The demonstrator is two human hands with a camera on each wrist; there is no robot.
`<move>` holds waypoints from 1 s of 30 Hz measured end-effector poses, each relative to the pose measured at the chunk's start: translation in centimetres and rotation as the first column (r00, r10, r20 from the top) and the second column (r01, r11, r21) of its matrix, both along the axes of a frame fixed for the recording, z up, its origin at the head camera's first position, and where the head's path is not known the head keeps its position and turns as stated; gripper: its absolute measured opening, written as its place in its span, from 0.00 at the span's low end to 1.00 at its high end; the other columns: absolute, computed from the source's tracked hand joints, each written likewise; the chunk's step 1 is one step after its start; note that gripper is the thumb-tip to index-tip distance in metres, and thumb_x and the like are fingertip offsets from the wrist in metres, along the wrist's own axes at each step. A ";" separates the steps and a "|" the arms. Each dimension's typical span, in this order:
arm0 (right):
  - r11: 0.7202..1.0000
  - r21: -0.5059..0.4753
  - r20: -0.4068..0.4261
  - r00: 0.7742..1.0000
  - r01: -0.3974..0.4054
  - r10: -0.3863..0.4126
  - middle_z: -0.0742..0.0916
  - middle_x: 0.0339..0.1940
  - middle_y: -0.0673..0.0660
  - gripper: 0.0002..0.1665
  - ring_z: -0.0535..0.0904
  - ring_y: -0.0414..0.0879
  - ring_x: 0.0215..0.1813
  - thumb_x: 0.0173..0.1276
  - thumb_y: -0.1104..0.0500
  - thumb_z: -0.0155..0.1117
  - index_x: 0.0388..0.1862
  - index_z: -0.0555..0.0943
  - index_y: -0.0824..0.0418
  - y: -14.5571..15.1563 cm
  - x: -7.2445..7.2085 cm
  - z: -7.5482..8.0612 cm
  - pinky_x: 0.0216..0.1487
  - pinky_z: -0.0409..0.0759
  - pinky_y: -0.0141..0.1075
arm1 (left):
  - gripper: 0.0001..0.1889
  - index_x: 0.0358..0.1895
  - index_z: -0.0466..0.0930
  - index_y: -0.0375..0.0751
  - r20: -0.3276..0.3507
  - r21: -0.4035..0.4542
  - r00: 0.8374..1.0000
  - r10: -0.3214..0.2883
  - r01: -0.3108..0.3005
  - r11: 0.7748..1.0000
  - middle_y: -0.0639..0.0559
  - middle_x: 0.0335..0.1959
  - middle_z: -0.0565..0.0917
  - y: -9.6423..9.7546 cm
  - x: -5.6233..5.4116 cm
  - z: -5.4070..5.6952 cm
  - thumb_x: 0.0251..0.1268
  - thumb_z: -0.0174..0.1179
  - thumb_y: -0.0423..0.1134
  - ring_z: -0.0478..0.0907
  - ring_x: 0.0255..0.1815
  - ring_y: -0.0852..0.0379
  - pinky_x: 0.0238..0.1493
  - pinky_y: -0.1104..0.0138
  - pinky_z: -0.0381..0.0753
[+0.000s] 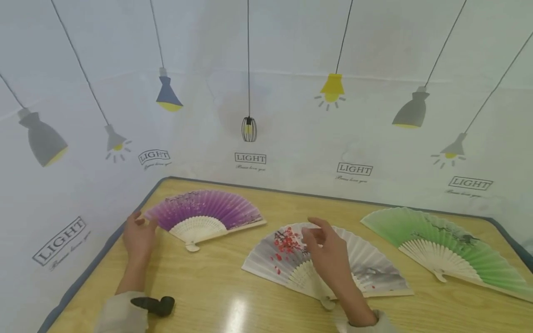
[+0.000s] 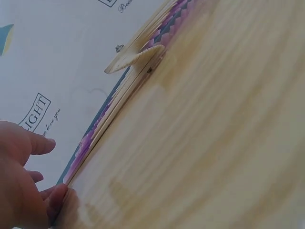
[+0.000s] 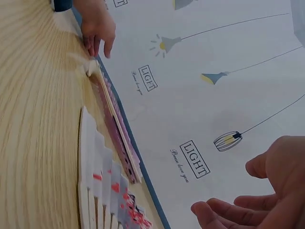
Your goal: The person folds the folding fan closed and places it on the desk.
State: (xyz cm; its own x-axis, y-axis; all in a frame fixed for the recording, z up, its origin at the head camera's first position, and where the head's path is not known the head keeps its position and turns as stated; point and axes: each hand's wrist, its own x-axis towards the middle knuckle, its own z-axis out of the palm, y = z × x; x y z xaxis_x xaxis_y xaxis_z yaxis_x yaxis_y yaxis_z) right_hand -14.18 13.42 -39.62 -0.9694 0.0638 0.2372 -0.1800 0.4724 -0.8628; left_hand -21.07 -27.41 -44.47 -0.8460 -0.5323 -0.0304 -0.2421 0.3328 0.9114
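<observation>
Three spread folding fans lie on the wooden table. At the left is the purple fan [image 1: 216, 210], its ribs pale. My left hand [image 1: 139, 238] is at that fan's left tip; in the left wrist view the fingertips [image 2: 58, 193] meet the tip, while the thumb stays apart. Over the white and grey fan [image 1: 266, 259], printed with red blossoms, hovers my right hand [image 1: 331, 254], loosely bent and gripping nothing. Part of this fan is hidden behind that hand. To the right spreads the green fan [image 1: 437, 240], with a dark branch print.
A white wall covering [image 1: 287, 129] printed with hanging lamps rises behind the table [image 1: 200, 282]. A dark blue border [image 1: 89, 273] follows the table's edge. On my left sleeve [image 1: 125, 312] sits a black wrist device [image 1: 156, 305].
</observation>
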 end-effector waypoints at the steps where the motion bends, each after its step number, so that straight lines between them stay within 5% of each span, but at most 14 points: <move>1: 0.999 -0.033 0.023 1.000 -0.006 0.007 0.86 0.43 0.60 0.25 0.85 0.52 0.39 0.72 0.48 0.58 0.62 0.73 0.59 -0.6 -0.1 -0.2 0.37 0.86 0.36 | 0.33 0.73 0.49 0.32 -0.006 -0.007 1.000 0.009 -0.009 1.000 0.26 0.65 0.63 -0.1 0.0 -0.3 0.70 0.52 0.37 0.65 0.61 0.31 0.61 0.44 0.71; 8: 0.978 -0.210 0.135 0.990 -0.014 0.043 0.87 0.39 0.62 0.25 0.85 0.50 0.36 0.71 0.49 0.59 0.61 0.74 0.63 -4.5 -1.1 -1.1 0.36 0.86 0.39 | 0.32 0.71 0.56 0.30 -0.065 -0.096 0.996 0.055 -0.061 0.993 0.26 0.60 0.68 -0.3 -0.1 -1.6 0.66 0.56 0.32 0.68 0.56 0.35 0.58 0.44 0.70; 15: 0.844 -0.531 0.228 0.948 -0.072 0.224 0.85 0.41 0.69 0.26 0.85 0.57 0.39 0.72 0.57 0.57 0.62 0.68 0.72 -8.4 -1.4 -1.8 0.40 0.87 0.40 | 0.33 0.69 0.57 0.25 -0.037 -0.205 0.999 0.031 -0.037 0.978 0.26 0.60 0.68 -0.5 -0.9 -1.9 0.64 0.59 0.35 0.67 0.57 0.32 0.62 0.43 0.66; 22: 0.791 -0.611 0.324 0.901 -0.034 0.289 0.85 0.37 0.70 0.25 0.86 0.54 0.33 0.72 0.58 0.57 0.60 0.70 0.74 -11.5 -2.4 -2.7 0.38 0.88 0.39 | 0.36 0.66 0.58 0.20 0.052 -0.330 0.998 -0.029 0.044 0.943 0.21 0.63 0.62 -0.5 -1.6 -2.0 0.63 0.62 0.41 0.54 0.66 0.26 0.71 0.42 0.51; 25: 0.773 -0.634 0.352 0.888 -0.007 0.297 0.85 0.35 0.70 0.23 0.86 0.52 0.30 0.72 0.59 0.57 0.58 0.71 0.75 -12.9 -3.1 -3.3 0.36 0.88 0.38 | 0.37 0.66 0.58 0.20 0.076 -0.316 0.997 -0.011 0.034 0.948 0.20 0.63 0.59 -0.3 -1.6 -1.9 0.62 0.62 0.43 0.53 0.66 0.26 0.70 0.41 0.52; 30: 0.782 -0.620 0.410 0.877 0.067 0.250 0.86 0.31 0.66 0.22 0.85 0.48 0.26 0.71 0.57 0.59 0.54 0.74 0.75 -14.8 -4.1 -4.1 0.34 0.87 0.35 | 0.39 0.65 0.59 0.19 0.122 -0.339 0.992 0.036 0.008 0.941 0.22 0.60 0.60 -0.3 -1.7 -1.5 0.63 0.62 0.48 0.57 0.62 0.28 0.64 0.40 0.61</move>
State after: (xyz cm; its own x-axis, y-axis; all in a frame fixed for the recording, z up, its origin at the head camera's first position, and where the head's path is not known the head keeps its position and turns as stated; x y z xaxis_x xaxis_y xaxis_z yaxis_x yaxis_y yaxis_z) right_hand -18.28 -1.42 -43.68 -0.9588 -0.0572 -0.2783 0.2840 -0.1685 -0.9439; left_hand -22.74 -27.73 -45.97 -0.8394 -0.5413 0.0484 -0.3536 0.6117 0.7077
